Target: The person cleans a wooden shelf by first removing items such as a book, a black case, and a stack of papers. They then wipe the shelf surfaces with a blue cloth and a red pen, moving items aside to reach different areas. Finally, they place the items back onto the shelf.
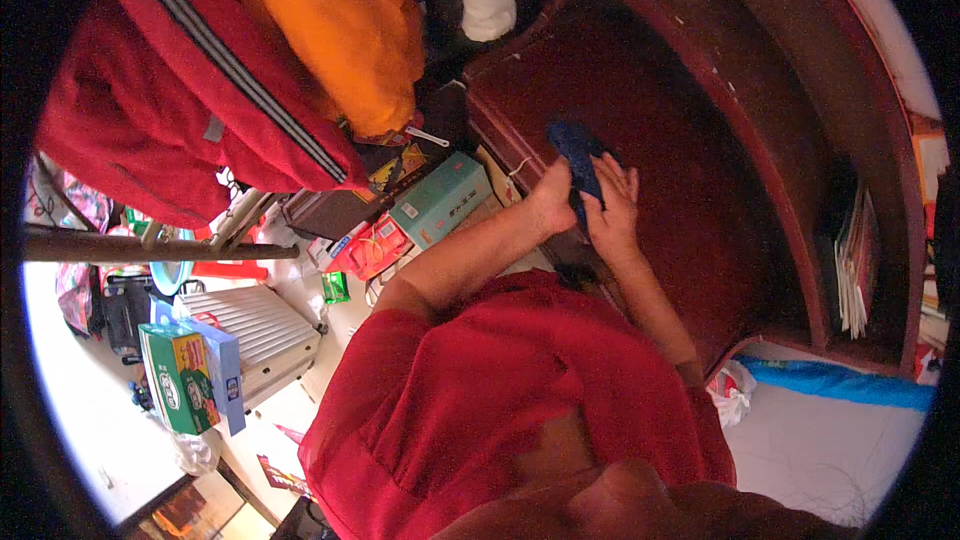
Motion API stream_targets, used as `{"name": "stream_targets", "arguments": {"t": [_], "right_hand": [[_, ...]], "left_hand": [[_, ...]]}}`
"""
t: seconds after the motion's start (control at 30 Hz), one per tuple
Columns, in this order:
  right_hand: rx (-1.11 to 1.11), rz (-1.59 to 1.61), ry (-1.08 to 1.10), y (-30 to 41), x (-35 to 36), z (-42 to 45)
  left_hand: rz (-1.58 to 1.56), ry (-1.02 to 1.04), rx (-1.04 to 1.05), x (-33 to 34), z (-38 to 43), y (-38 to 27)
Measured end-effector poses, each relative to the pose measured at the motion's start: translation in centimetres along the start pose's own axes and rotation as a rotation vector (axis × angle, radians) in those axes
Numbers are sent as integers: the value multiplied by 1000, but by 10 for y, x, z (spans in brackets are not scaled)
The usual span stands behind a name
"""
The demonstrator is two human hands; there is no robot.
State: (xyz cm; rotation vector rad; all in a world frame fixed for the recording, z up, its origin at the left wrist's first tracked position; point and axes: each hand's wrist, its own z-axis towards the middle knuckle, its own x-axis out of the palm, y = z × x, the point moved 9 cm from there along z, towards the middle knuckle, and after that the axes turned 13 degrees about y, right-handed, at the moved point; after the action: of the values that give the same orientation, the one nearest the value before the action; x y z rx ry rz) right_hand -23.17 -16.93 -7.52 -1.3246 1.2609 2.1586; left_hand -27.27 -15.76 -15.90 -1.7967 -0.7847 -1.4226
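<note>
Both of my hands are at a dark blue cloth point(576, 157), which looks folded or bunched. My left hand point(553, 196) and my right hand point(615, 210) are on opposite sides of it, with the cloth between them; which hand is which I take from the arms at the left and right of the view. The cloth is above the front part of a dark red wooden desk top point(675, 240). Some fingers of the right hand are spread beside the cloth. The cloth's lower end is partly hidden by the hands.
Red point(172, 90) and orange point(337, 30) garments hang at upper left by a metal rail point(150, 246). Below are a teal box point(442, 199), a silver suitcase point(255, 330) and a green box point(176, 382). Right are a wooden shelf point(795, 262) and papers point(855, 270).
</note>
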Motion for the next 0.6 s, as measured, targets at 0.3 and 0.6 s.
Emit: {"name": "stream_targets", "arguments": {"t": [0.3,0.6], "right_hand": [[345,626,334,-65,104,-30],[316,661,777,-135,235,-67]], "left_hand": [[269,-124,20,-133,-52,6],[413,-1248,516,-297,-393,-16]]}}
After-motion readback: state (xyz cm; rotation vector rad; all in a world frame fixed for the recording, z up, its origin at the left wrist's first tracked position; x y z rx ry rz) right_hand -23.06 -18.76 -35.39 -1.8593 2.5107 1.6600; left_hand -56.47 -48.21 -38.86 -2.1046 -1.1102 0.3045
